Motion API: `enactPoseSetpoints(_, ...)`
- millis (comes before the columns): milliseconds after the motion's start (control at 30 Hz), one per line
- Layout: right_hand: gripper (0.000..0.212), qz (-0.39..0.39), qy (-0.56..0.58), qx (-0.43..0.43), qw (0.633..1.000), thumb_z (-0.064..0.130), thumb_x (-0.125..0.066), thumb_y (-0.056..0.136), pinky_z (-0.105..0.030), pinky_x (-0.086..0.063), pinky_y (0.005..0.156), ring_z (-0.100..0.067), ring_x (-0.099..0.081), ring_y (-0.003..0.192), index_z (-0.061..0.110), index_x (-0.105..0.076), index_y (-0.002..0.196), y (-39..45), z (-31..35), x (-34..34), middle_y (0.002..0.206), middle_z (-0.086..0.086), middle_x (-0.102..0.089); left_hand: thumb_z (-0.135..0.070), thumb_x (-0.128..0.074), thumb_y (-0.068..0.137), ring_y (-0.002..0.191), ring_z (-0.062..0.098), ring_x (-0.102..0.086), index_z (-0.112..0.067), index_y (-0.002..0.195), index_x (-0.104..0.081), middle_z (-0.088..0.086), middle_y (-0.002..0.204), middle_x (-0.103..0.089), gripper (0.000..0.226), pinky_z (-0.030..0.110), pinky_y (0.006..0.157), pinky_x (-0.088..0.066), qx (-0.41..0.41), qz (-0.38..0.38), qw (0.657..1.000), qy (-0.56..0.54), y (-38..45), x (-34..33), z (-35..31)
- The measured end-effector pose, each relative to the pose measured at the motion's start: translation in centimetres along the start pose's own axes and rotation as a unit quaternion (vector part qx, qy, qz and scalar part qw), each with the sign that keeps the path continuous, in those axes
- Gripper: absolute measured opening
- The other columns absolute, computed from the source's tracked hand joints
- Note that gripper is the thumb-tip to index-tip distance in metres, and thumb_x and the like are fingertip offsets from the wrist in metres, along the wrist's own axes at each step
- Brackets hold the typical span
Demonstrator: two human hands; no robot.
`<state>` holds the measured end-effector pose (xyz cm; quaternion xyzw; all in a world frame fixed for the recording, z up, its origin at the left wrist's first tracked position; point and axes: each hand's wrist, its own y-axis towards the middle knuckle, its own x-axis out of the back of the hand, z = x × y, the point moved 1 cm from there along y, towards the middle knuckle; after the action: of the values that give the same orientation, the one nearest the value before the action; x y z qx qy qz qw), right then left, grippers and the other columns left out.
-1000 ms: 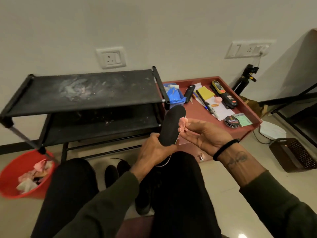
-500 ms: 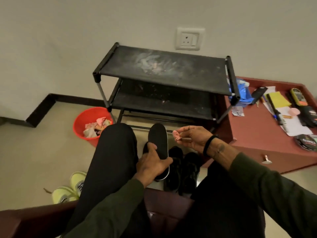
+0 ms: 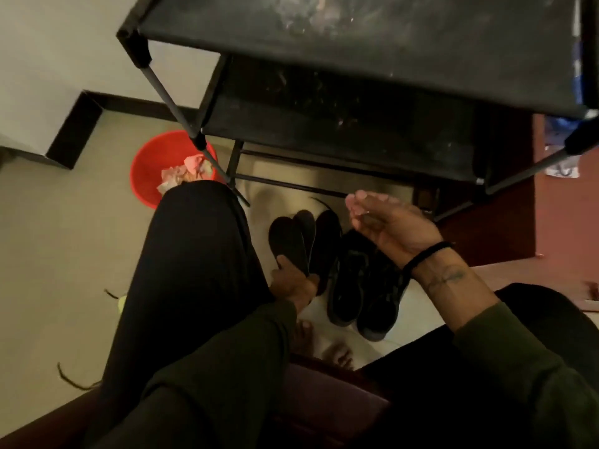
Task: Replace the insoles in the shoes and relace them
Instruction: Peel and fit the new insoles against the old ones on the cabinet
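Down on the floor between the knees, the pair of black shoes [image 3: 363, 286] is sitting side by side, toes pointing away, just in front of the black shoe rack [image 3: 356, 59]. The left hand [image 3: 293, 283] is gripping a dark insole [image 3: 288, 241] by its heel end, fingers clamped around it, and it's hanging right beside what looks like a second insole [image 3: 308, 228] and a third dark sole shape leaning against the left shoe. Honestly it's all black on black, so I can't tell which pieces are old and which are new.

The right hand [image 3: 389, 225] is hovering above the shoes, palm up, fingers loosely curled and a bit apart; something pale and pinkish seems to be sitting at the fingertips, but it's too blurry to call.

Progress-wise I'm guessing this is early days. No insole looks seated in either shoe, and I'm not seeing laces threaded anywhere, so both the insole fitting and the whole relacing part are looking like they're waiting. There's a red bucket [image 3: 146, 170] of scraps sitting off to the left.
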<state>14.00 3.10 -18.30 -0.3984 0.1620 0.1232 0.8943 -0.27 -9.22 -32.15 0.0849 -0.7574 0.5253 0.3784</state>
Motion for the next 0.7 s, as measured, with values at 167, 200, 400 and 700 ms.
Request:
enactPoseSetpoints(167, 0.036, -0.019, -0.076, 0.008, 0.997, 0.01, -0.08, 0.076, -0.03, -0.059, 0.081, -0.021, -0.07, 0.091, 0.004, -0.069, 0.11, 0.8, -0.1, -0.7, 0.108, -0.016, -0.075, -0.046, -0.066, 0.093, 0.122, 0.038, -0.054, -0.014, 0.16, -0.003, 0.02, 0.144, -0.04, 0.099, 0.046, 0.1, -0.047, 0.065, -0.021, 0.998, -0.011, 5.8, -1.0, 0.2)
enactPoseSetpoints(200, 0.036, -0.023, -0.09, 0.009, 0.996, 0.011, -0.081, 0.074, -0.03, -0.058, 0.08, -0.021, -0.07, 0.091, 0.005, -0.07, 0.107, 1.1, -0.2, -1.0, 0.107, -0.016, -0.075, -0.044, -0.069, 0.091, 0.122, 0.039, -0.054, -0.015, 0.16, -0.004, 0.02, 0.143, -0.04, 0.099, 0.048, 0.101, -0.046, 0.074, -0.023, 0.997, -0.017, 7.0, -1.6, 0.1)
enactPoseSetpoints(400, 0.04, -0.043, -0.126, 0.003, 0.991, 0.014, -0.083, 0.074, -0.03, -0.058, 0.078, -0.022, -0.074, 0.091, 0.006, -0.069, 0.11, 3.4, -0.8, -2.0, 0.1, -0.012, -0.077, -0.034, -0.075, 0.085, 0.123, 0.039, -0.05, -0.019, 0.159, -0.006, 0.018, 0.143, -0.039, 0.102, 0.051, 0.103, -0.045, 0.117, -0.015, 0.992, -0.035, 11.8, -4.0, 0.2)
enactPoseSetpoints(700, 0.031, -0.04, -0.185, -0.023, 0.982, 0.018, -0.079, 0.083, -0.029, -0.062, 0.073, -0.018, -0.076, 0.084, 0.019, -0.067, 0.112, 4.1, -1.4, -2.0, 0.089, -0.002, -0.078, -0.06, -0.052, 0.094, 0.152, 0.047, -0.012, -0.023, 0.162, -0.004, 0.023, 0.167, -0.006, 0.09, 0.061, 0.122, -0.009, 0.169, -0.111, 0.978, -0.04, 17.3, -4.3, 1.4)
